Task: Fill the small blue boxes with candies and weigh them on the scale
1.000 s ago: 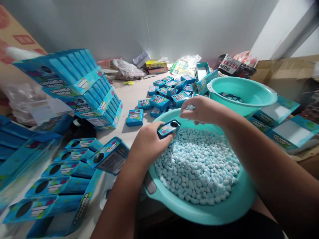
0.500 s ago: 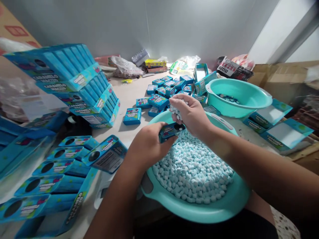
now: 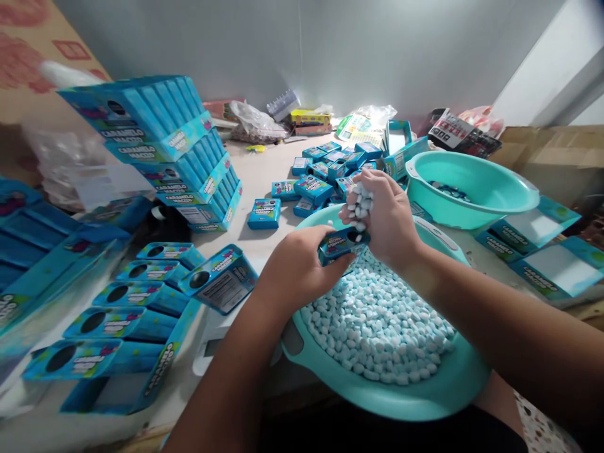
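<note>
My left hand [image 3: 302, 261] is wrapped round a small blue candy box [image 3: 337, 245], tilted with its round opening toward the right. My right hand [image 3: 384, 211] is closed around a handful of pale candies [image 3: 362, 204], some of which sit at the box's opening. Below both hands is a turquoise basin [image 3: 349, 397] holding a broad heap of white and light-blue candies [image 3: 382, 327]. One more blue box [image 3: 221, 280] leans beside my left forearm, on a white device that looks like a scale [image 3: 207, 346].
At left, a display tray [image 3: 163, 371] holds several boxes with round holes, beside a tall stack of filled trays [image 3: 165, 148]. Loose small boxes [image 3: 311, 189] lie beyond the basin. A second turquoise basin [image 3: 476, 217] and open trays [image 3: 559, 267] stand at right.
The view has turned, so the scene sits further right or left in frame. My right hand has come lower against the box's opening, and candies are now dropping toward it.
</note>
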A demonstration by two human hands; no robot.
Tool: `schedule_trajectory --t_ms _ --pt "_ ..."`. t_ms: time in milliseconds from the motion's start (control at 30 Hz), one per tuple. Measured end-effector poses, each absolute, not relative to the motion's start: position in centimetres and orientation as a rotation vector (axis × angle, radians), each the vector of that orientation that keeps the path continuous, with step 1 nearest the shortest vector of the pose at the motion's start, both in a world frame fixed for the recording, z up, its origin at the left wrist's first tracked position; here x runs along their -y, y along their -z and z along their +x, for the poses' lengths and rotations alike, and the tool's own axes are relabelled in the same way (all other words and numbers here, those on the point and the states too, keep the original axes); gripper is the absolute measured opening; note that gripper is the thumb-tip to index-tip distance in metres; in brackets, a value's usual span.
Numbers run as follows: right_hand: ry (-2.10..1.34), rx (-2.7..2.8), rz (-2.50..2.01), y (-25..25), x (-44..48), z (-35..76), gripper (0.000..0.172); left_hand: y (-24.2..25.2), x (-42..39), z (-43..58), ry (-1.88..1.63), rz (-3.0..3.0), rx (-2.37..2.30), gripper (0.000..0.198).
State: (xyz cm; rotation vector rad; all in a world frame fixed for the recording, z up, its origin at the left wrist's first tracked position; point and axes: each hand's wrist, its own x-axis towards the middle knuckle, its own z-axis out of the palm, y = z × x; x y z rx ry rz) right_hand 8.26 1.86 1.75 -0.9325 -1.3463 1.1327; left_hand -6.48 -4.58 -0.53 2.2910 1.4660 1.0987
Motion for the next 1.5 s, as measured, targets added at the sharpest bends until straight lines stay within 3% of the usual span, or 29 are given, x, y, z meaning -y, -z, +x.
schedule_trajectory --t_ms 300,667,867,1000,1133,1500 --pt "-1.236 1.299 -0.78 -1.72 -1.62 8.15 0.018 0.66 4.55 -6.69 -1.107 2.338 -1.435 0.032" --pt "-1.245 1.387 -0.713 -1.78 -1.69 8.38 0.027 0.57 4.7 -6.34 -1.115 2.371 -1.549 0.035" --pt "-1.132 1.463 -0.778 -2.16 -1.25 8.36 0.051 0.86 4.69 -6.18 -1.181 2.408 -1.671 0.041" --pt "-1.118 1.452 -0.71 -2.35 -1.15 8.45 0.052 0.83 4.87 -6.16 -1.256 2.284 -1.768 0.045" --pt "-1.125 1.462 -0.649 -2.28 -1.35 8.51 0.05 0.7 5.0 -6.2 -1.31 2.259 -1.792 0.037" --pt "-1.309 1.423 -0.584 -2.07 -1.27 8.55 0.044 1.01 4.23 -6.63 -1.34 2.365 -1.505 0.027"
